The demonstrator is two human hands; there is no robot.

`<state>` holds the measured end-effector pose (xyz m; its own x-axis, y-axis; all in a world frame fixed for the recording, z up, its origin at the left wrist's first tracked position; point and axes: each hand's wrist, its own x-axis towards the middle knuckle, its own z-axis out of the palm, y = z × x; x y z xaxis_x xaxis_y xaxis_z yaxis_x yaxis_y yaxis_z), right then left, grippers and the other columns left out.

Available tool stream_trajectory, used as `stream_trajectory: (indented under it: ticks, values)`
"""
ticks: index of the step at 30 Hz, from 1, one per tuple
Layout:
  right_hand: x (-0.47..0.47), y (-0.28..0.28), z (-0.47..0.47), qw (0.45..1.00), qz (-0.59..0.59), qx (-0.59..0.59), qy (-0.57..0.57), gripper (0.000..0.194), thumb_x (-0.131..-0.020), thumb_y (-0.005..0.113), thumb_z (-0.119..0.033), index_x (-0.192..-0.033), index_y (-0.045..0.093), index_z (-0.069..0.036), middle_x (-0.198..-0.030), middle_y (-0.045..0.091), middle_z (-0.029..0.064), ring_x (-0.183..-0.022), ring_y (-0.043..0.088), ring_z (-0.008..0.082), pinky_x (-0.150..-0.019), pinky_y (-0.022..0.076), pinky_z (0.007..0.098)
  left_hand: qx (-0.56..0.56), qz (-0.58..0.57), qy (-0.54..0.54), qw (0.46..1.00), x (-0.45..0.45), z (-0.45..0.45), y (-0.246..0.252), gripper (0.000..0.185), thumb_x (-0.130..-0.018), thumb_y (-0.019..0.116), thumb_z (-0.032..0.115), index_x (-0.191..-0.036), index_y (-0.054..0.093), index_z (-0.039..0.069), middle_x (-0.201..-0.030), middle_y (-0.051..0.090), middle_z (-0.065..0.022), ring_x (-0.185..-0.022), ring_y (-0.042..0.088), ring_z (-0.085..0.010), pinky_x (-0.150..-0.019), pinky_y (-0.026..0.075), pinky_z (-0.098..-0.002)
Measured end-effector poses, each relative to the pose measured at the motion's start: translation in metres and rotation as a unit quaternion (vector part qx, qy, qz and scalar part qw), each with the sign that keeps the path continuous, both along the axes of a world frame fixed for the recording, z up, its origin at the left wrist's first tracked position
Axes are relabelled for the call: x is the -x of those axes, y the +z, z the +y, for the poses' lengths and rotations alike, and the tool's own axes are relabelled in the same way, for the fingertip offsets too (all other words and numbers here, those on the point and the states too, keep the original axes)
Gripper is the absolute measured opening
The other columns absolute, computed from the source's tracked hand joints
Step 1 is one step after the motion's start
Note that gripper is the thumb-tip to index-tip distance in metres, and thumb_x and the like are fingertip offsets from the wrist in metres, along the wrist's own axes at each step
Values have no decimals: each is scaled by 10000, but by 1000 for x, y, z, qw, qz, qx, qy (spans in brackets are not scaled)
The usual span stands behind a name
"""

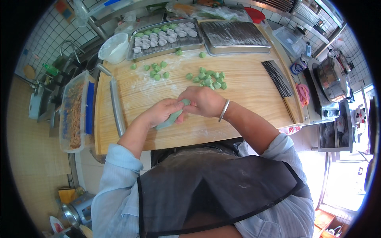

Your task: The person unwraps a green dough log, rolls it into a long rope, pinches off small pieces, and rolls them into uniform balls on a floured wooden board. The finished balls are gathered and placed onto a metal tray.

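Between both hands, above the front part of the wooden board (pixel 244 98), is a rope of green dough (pixel 170 120). My left hand (pixel 164 111) is closed around the rope, whose tail hangs toward the board's front edge. The thumb and fingers of my right hand (pixel 202 101) pinch the rope's upper end; a metal bangle (pixel 223 110) circles that wrist. Just beyond the right hand lies a cluster of small green dough pieces (pixel 208 78). Another loose group of dough pieces (pixel 155 70) lies farther left on floury wood.
A metal tray (pixel 166 49) of white and green dumplings stands at the back, beside an overturned, floured tray (pixel 235 34). A cleaver (pixel 279 83) lies right; a metal rolling pin (pixel 116 104) lies left. A tub of filling (pixel 74 113), a flour bowl (pixel 114 49) and a pot (pixel 333 78) surround the board.
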<state>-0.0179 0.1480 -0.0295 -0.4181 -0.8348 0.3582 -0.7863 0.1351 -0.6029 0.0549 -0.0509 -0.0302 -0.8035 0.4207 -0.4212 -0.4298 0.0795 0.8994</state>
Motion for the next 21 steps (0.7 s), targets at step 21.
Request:
stream_trajectory:
  ticks: [21]
  values:
    - [-22, -33, -5, 913, -335, 204, -115, 455, -910, 604, -244, -1274, 514, 12, -1113, 621, 156, -974, 614, 223, -849, 492, 343, -182, 89, 253, 946, 8, 20, -7, 399, -989, 443, 158, -1372, 407, 49, -1093, 591, -92, -989, 574, -184, -875, 458, -277]
